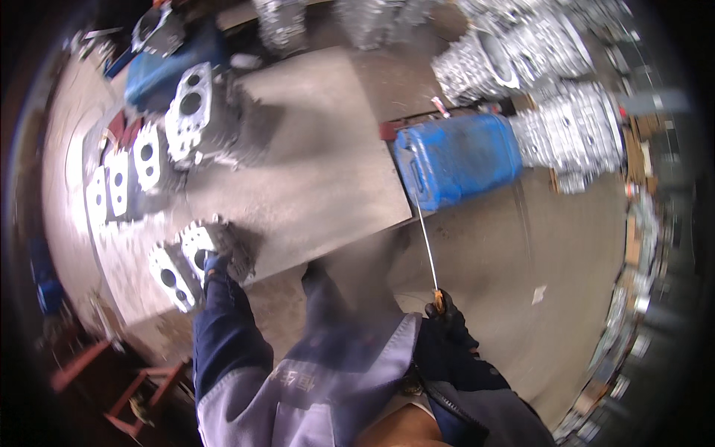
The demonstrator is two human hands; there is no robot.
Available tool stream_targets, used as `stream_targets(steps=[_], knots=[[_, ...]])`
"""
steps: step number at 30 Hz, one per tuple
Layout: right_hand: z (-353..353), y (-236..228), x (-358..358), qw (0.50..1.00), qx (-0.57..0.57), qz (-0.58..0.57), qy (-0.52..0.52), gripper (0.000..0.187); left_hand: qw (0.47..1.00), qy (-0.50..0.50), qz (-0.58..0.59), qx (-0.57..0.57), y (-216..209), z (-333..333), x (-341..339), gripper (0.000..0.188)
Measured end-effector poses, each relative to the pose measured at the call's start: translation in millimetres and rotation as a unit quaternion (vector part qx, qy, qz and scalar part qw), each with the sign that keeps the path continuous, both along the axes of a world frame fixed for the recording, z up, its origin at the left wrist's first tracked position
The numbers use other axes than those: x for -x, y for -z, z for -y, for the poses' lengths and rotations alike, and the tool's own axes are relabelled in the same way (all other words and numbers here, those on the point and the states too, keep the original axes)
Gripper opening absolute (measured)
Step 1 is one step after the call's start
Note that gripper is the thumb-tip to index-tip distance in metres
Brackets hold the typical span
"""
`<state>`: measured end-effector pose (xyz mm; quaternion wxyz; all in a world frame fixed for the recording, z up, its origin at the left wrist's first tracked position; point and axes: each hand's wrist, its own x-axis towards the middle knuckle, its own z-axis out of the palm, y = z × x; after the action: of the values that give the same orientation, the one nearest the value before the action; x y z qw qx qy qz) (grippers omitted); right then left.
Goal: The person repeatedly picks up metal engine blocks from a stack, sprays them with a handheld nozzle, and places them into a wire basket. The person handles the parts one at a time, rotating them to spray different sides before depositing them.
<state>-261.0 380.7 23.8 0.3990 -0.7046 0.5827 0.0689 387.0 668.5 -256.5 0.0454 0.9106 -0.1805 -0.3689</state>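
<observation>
The right hand clutches a thin, orange-handled metal stick, while the left hand, grip unclear, seems to steady the silver, holey metal block just past it, probably needing firmness next.

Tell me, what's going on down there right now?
The person's dark-gloved right hand grips a long, thin metal tool with an orange handle. Its shaft points toward a blue plastic jerrycan; contact is unclear. The left hand is on or just over a silver cast-metal housing at the edge of a pale, flat tabletop.
</observation>
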Motion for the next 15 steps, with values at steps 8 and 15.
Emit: stream_targets(steps=[8,15], knots=[[-11,-42,-27,0.987,0.157,0.034,0.001,0.027,0.988,0.108,-0.011,0.108,-26,80,37,0.035],[-19,16,51,0.972,0.229,0.032,0.053,0.046,0.926,0.145,-0.072,0.342,-170,277,119,0.033]])
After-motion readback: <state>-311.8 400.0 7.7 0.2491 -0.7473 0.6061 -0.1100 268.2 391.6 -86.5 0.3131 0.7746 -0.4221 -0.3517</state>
